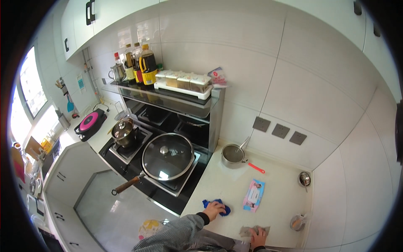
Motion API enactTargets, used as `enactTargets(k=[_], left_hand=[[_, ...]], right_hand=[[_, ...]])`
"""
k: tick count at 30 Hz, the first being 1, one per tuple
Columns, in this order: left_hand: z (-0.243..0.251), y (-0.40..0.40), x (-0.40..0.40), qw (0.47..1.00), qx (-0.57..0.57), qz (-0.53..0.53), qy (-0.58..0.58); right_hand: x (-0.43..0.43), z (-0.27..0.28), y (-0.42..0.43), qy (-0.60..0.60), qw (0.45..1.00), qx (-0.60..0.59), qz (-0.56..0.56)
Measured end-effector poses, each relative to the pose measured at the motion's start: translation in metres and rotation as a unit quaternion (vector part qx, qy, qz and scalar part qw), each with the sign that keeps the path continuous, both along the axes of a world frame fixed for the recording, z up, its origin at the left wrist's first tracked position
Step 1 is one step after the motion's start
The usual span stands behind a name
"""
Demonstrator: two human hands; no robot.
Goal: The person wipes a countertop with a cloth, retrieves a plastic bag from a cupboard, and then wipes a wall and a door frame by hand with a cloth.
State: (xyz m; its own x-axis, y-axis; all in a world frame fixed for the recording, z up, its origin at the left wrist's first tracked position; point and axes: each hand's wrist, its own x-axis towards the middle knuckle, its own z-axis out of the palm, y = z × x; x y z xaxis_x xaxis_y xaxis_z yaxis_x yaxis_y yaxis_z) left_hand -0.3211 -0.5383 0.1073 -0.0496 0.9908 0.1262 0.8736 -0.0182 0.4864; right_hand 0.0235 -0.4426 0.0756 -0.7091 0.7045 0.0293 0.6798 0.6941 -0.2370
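My left hand [214,210] presses down on a crumpled blue cloth [224,211] on the pale countertop [217,186], just right of the gas stove. At the counter's front edge, my right hand [258,237] rests on a grey-brown cloth [245,231], fingers spread over it. Between and beyond the hands lies a pink and blue pack of wipes [253,195]. A red-handled utensil [256,168] lies behind the pack, beside a metal saucepan [232,155] with a utensil leaning in it.
A lidded frying pan [168,156] and a lidded pot [123,131] stand on the stove; the pan's wooden handle [126,185] juts over the front. Bottles [147,64] and a seasoning box set [184,83] line the shelf above. Small containers [297,222] sit by the right wall.
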Motion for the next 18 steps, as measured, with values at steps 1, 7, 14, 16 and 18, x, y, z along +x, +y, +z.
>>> enactTargets(k=[1,7,14,16,18], left_hand=[[0.001,0.015,0.003,0.999,-0.033,-0.037,0.022],[0.164,0.061,-0.071,0.973,0.208,-0.005,0.097],[0.413,0.172,-0.263,0.847,0.456,0.218,0.163],[0.435,0.201,-0.313,0.891,0.341,0.267,0.137],[0.436,0.242,-0.343,0.910,0.280,0.275,0.137]], right_hand=[[0.015,-0.040,0.008,-0.023,0.999,0.026,-0.002],[-0.022,-0.027,0.011,0.179,0.967,-0.171,-0.058],[-0.133,-0.001,0.020,0.387,0.867,-0.196,-0.243],[-0.179,0.061,0.007,0.410,0.850,-0.225,-0.245],[-0.197,0.075,0.002,0.425,0.819,-0.273,-0.273]])
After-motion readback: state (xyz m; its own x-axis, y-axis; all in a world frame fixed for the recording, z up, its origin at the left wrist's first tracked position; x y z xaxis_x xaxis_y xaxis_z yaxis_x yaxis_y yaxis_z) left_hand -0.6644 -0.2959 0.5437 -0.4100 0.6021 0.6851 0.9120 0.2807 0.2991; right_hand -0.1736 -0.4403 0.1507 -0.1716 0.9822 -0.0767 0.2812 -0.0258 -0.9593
